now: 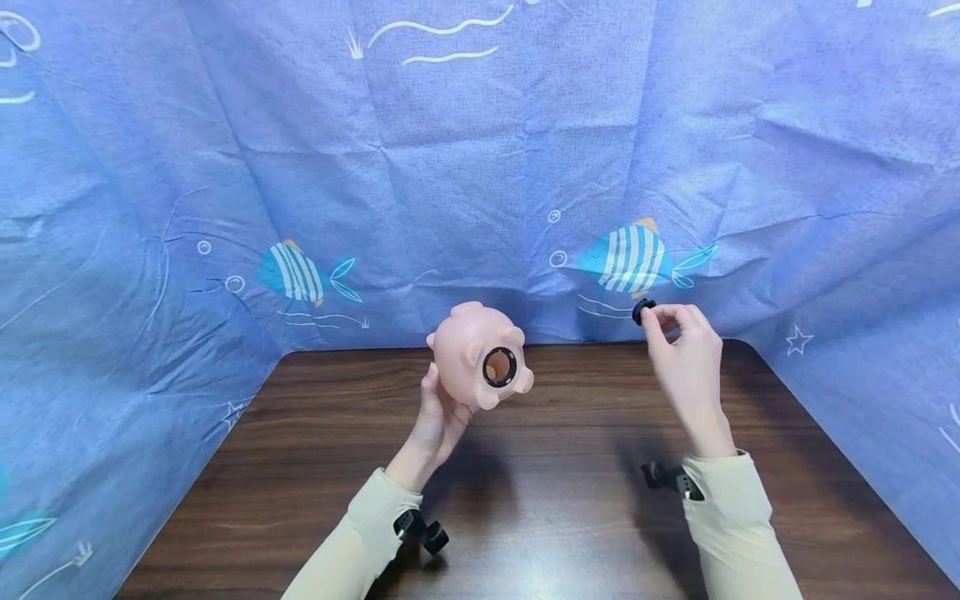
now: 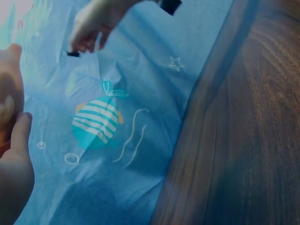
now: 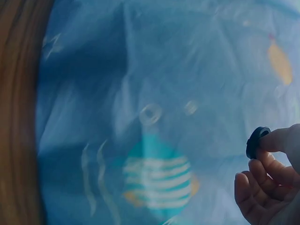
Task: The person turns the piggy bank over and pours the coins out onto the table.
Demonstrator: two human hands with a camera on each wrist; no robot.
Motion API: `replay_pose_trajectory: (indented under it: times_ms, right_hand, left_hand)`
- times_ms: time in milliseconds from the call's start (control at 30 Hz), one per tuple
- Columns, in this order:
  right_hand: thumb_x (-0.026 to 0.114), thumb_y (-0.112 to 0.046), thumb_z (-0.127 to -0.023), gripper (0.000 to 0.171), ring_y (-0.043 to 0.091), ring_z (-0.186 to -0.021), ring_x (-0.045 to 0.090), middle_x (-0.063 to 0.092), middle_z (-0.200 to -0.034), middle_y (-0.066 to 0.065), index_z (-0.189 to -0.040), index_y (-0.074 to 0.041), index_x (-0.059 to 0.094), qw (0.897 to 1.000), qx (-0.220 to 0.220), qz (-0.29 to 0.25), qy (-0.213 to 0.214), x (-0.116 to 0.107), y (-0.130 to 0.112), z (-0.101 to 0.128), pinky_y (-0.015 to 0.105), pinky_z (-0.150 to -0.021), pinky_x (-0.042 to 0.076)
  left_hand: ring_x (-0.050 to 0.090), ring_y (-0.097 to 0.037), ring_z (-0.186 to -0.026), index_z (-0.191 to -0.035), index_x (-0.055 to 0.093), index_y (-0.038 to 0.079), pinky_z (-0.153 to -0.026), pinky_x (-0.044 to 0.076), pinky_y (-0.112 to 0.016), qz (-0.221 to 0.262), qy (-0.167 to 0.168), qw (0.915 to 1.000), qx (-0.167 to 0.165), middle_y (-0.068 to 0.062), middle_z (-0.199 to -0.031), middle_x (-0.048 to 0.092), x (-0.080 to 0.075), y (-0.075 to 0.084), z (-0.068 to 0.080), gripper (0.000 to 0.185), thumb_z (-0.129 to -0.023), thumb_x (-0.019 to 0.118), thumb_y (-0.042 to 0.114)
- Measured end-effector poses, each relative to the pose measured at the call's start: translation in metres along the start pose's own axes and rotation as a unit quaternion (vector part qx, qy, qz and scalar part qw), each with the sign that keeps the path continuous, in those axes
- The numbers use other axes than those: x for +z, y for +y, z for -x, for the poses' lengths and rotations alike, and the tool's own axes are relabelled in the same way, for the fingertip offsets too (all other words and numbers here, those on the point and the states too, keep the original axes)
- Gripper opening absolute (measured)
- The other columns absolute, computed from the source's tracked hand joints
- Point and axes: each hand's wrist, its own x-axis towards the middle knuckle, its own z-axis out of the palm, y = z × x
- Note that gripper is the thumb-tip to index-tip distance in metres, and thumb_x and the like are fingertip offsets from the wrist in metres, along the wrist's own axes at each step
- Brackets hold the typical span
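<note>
Pink piggy bank (image 1: 477, 354), round hole upward: gripped from below by left hand (image 1: 437, 417). Black plug (image 1: 642, 311): pinched at fingertips by right hand (image 1: 684, 354). Right-wrist view alone shows the plug's rim edge-on.

A pink piggy bank (image 1: 476, 354) was held up underside-out, its round hole ringed in black, a small black plug (image 1: 642, 311) pinched well right.

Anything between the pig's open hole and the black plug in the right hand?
Nothing: head view shows only air, blue fish-print cloth behind, between pink plastic piggy bank and small black round plug.
</note>
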Motion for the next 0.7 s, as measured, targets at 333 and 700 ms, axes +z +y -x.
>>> replay_pose_trajectory:
  times_ms: [333,700]
  right_hand:
    - [0.058,-0.026,-0.101,0.032,0.042,-0.086,0.061,0.064,-0.092,0.020,-0.094,0.002,0.071,0.986,0.058,0.125,-0.096,0.012,0.070,-0.007,0.056,-0.076,0.048]
    - [0.059,-0.025,-0.095,0.028,0.047,-0.085,0.066,0.071,-0.096,0.024,-0.092,-0.001,0.073,0.943,0.124,0.201,-0.235,0.022,0.121,-0.005,0.057,-0.066,0.053]
  left_hand:
    - [0.064,-0.008,-0.107,-0.133,0.053,0.026,-0.086,0.055,-0.024,-0.002,-0.012,0.9999,-0.003,0.007,-0.125,0.062,0.000,0.001,0.000,0.054,-0.097,0.048,0.067]
    - [0.064,-0.010,-0.107,-0.134,0.052,0.025,-0.087,0.055,-0.025,-0.010,-0.023,0.9997,0.003,0.006,-0.126,0.062,0.000,0.007,0.001,0.057,-0.098,0.046,0.068]
